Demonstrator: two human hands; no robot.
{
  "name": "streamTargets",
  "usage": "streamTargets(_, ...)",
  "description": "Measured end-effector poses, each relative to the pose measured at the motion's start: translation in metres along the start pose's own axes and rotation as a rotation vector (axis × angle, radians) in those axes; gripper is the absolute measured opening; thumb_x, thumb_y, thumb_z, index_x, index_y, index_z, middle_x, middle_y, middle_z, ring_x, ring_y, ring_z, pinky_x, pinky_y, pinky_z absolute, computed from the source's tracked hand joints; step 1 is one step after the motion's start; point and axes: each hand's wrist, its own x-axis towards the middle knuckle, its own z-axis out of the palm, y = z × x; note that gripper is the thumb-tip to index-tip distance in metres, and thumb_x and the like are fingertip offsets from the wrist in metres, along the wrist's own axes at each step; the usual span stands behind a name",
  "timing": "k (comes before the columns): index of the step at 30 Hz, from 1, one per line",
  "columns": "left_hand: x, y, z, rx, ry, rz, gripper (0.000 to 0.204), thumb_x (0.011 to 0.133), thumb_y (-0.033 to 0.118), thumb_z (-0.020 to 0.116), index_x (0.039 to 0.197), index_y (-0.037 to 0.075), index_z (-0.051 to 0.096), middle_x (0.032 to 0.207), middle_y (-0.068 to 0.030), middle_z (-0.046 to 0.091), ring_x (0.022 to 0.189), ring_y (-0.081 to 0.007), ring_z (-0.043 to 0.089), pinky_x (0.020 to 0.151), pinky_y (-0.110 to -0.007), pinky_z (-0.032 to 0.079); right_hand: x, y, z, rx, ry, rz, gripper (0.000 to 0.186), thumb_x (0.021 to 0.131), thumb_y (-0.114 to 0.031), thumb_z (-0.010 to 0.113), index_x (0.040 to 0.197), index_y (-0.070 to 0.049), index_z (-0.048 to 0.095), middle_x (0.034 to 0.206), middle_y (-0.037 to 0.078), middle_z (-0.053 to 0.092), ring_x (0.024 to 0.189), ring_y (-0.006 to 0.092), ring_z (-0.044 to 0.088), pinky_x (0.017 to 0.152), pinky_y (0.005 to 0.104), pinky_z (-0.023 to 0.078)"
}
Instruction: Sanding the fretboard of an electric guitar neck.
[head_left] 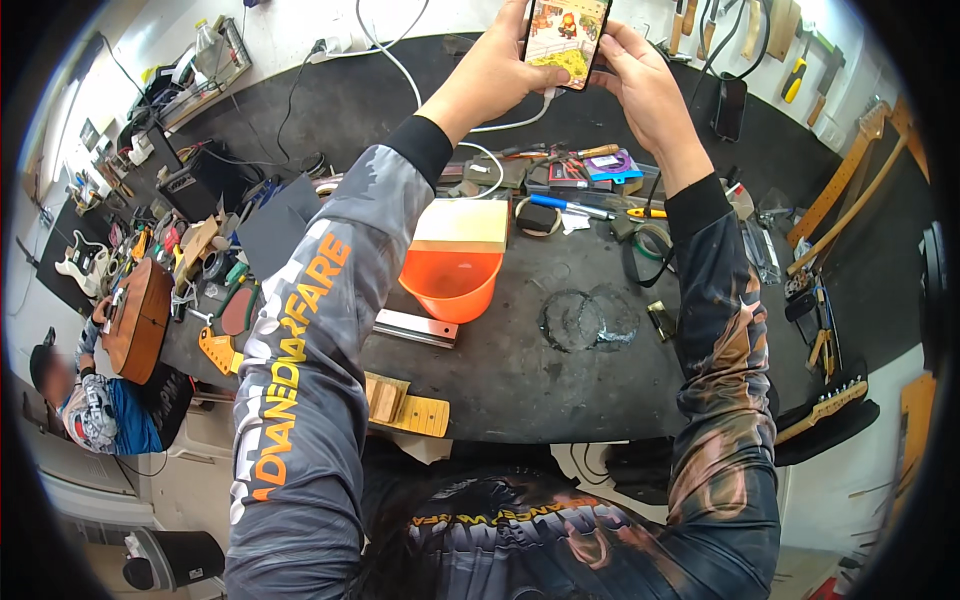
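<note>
Both my arms stretch out over the bench, with a smartphone (562, 45) raised at the top of the head view. Its lit screen shows a colourful picture. My left hand (500, 68) is closed round the phone's left side, its thumb across the lower screen. At the right edge, my right hand (645, 92) grips with bent fingers, partly hidden behind the phone. A white cable (535, 118) runs to the phone's lower end. Below the hands stands an orange bucket (455, 285) with a pale yellow-orange board (460, 222) over its far part.
On the dark bench (520, 390) lie a metal bar (415, 328), a guitar neck piece (422, 414), a tape roll (538, 218) and a blue marker (570, 207). Tools crowd the back. At far left a person (95, 405) holds an acoustic guitar (138, 320). A headstock (830, 408) protrudes at right.
</note>
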Motion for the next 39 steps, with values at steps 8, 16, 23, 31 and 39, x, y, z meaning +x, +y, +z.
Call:
streamTargets(8,0.0,0.001,-0.008,-0.085,-0.063,-0.088,0.129,0.094,-0.013,0.077,0.186,0.017,-0.008,0.17,-0.0184,0.051,0.149,-0.0273,0.061,0.118,-0.04,0.056,0.005,-0.003,0.001,-0.093,0.024,0.005,0.039,0.125,-0.029,0.052,0.155,-0.008,0.064,0.141,0.003,0.073,0.127,0.012,0.068,0.107,0.0366,0.056)
streamTargets(16,0.005,0.005,-0.016,-0.172,-0.101,-0.132,0.133,0.087,-0.023,0.065,0.186,0.019,-0.013,0.174,-0.0183,0.046,0.154,-0.0283,0.056,0.121,-0.038,0.053,0.017,-0.001,-0.002,-0.129,0.026,-0.012,0.038,0.124,-0.028,0.052,0.155,-0.008,0.065,0.14,0.002,0.073,0.127,0.0113,0.068,0.108,0.0361,0.056)
streamTargets(23,0.01,0.004,-0.009,0.015,-0.048,-0.045,0.129,0.088,-0.02,0.072,0.187,0.013,-0.005,0.171,-0.0182,0.05,0.149,-0.0274,0.059,0.12,-0.038,0.054,0.025,0.007,-0.01,-0.12,0.024,-0.025,0.038,0.124,-0.027,0.052,0.154,-0.008,0.065,0.14,0.003,0.073,0.126,0.0116,0.067,0.108,0.0365,0.055)
streamTargets(31,0.009,-0.002,-0.012,0.046,-0.006,-0.003,0.124,0.095,-0.012,0.079,0.186,0.011,0.0,0.168,-0.0183,0.052,0.148,-0.0257,0.06,0.118,-0.038,0.055,0.027,0.012,-0.012,-0.113,0.006,-0.024,0.038,0.124,-0.027,0.052,0.153,-0.008,0.065,0.141,0.004,0.073,0.127,0.0126,0.067,0.108,0.0366,0.055)
streamTargets(39,0.014,-0.002,-0.018,-0.037,-0.021,-0.081,0.124,0.087,-0.015,0.074,0.186,0.009,0.002,0.164,-0.0181,0.055,0.147,-0.028,0.061,0.117,-0.038,0.056,0.032,-0.004,0.009,0.092,0.014,0.041,0.035,0.123,-0.013,0.047,0.151,0.0,0.062,0.134,0.009,0.075,0.117,0.0196,0.077,0.103,0.0341,0.063)
